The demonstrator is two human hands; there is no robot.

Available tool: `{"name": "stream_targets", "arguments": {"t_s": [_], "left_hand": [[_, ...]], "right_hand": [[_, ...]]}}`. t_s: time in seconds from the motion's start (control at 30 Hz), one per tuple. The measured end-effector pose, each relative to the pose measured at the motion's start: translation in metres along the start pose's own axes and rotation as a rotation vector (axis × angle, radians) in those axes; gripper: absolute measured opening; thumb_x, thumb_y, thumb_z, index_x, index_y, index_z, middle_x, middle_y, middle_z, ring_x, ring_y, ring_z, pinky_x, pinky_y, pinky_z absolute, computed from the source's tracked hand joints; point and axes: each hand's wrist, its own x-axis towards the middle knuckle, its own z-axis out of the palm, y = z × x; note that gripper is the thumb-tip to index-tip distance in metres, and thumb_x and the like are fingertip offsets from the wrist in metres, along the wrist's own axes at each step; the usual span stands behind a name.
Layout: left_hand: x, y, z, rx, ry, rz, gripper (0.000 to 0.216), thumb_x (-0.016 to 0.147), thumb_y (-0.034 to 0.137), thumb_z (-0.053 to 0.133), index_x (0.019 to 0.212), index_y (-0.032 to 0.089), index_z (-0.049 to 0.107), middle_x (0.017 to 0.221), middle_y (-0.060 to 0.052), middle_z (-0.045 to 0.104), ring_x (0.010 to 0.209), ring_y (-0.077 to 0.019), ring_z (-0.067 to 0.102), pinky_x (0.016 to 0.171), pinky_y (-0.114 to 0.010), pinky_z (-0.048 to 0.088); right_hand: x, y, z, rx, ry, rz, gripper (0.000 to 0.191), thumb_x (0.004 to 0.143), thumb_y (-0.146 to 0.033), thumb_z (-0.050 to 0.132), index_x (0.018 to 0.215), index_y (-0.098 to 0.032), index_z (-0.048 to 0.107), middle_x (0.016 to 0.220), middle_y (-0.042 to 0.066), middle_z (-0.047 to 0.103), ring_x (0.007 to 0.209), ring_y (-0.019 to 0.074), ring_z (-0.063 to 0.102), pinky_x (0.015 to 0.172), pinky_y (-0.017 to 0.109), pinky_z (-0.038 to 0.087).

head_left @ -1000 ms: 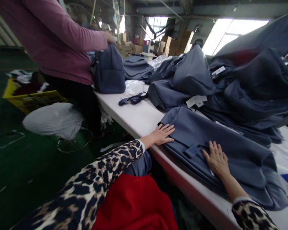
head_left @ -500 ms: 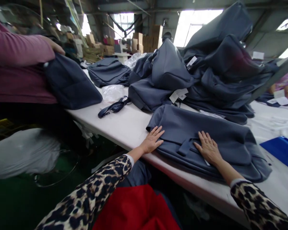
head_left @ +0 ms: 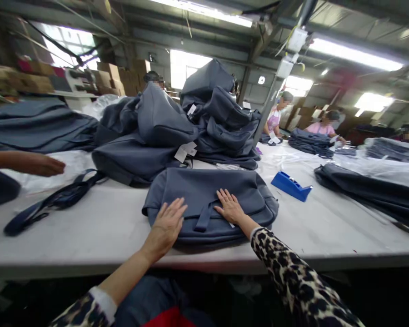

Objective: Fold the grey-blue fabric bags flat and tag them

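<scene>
A flat grey-blue bag (head_left: pixel 225 190) lies near the front edge of the white table (head_left: pixel 98 227), with a short strap down its middle. My left hand (head_left: pixel 167 225) lies flat on its near left part, fingers stretched out. My right hand (head_left: pixel 230 208) presses flat on the bag just right of the strap, fingers spread. Neither hand holds anything.
A tall heap of grey-blue bags (head_left: pixel 177 122) with white tags rises behind the flat bag. A dark strap (head_left: pixel 51 202) lies at left, near another person's hand (head_left: pixel 42 164). A blue tape dispenser (head_left: pixel 291 185) sits at right. More people work at the far right.
The view has swung right and now faces the table squarely. Both hands stay flat on the same bag. The person in the pink top has slid out of view except for a hand.
</scene>
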Motion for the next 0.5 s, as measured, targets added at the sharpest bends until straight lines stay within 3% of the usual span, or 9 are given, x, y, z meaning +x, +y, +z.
{"name": "stream_targets", "arguments": {"t_s": [0.1, 0.2, 0.27, 0.4, 0.5], "left_hand": [[0.019, 0.041, 0.003, -0.094, -0.176, 0.230, 0.053, 0.098, 0.040, 0.037, 0.147, 0.020, 0.041, 0.158, -0.004, 0.031, 0.148, -0.0185, 0.024, 0.121, -0.037, 0.021], [0.028, 0.059, 0.023, -0.105, -0.331, 0.253, 0.074, 0.087, 0.057, 0.055, 0.148, 0.017, 0.040, 0.156, -0.011, 0.035, 0.146, -0.0262, 0.028, 0.120, -0.042, 0.023], [0.029, 0.060, 0.035, -0.090, -0.369, 0.232, 0.082, 0.080, 0.061, 0.061, 0.146, 0.016, 0.043, 0.155, -0.013, 0.035, 0.146, -0.0289, 0.029, 0.120, -0.043, 0.021], [0.027, 0.054, 0.040, -0.059, -0.395, 0.238, 0.091, 0.071, 0.054, 0.069, 0.147, 0.013, 0.041, 0.157, -0.016, 0.030, 0.146, -0.0297, 0.027, 0.121, -0.042, 0.019], [0.028, 0.055, 0.035, -0.037, -0.453, 0.245, 0.086, 0.070, 0.042, 0.066, 0.147, 0.011, 0.042, 0.157, -0.016, 0.030, 0.146, -0.0301, 0.027, 0.120, -0.042, 0.021]], "right_hand": [[-0.001, 0.000, 0.000, 0.026, -0.003, -0.003, 0.073, 0.097, -0.059, 0.032, 0.157, -0.022, 0.014, 0.164, 0.006, 0.012, 0.150, 0.0232, 0.006, 0.120, 0.046, 0.012], [-0.001, -0.001, -0.001, 0.054, -0.009, -0.007, 0.074, 0.097, -0.060, 0.033, 0.157, -0.021, 0.015, 0.164, 0.008, 0.013, 0.150, 0.0244, 0.006, 0.119, 0.046, 0.012], [-0.001, -0.001, -0.003, 0.078, -0.009, -0.009, 0.075, 0.096, -0.060, 0.034, 0.157, -0.020, 0.016, 0.163, 0.009, 0.014, 0.150, 0.0253, 0.007, 0.119, 0.047, 0.012], [-0.002, -0.001, -0.007, 0.130, -0.001, -0.009, 0.076, 0.096, -0.061, 0.036, 0.156, -0.018, 0.018, 0.163, 0.009, 0.014, 0.150, 0.0259, 0.007, 0.120, 0.046, 0.011], [-0.004, 0.002, -0.013, 0.167, -0.006, -0.006, 0.073, 0.096, -0.060, 0.038, 0.155, -0.020, 0.025, 0.162, 0.008, 0.019, 0.150, 0.0251, 0.011, 0.120, 0.044, 0.015]]}}
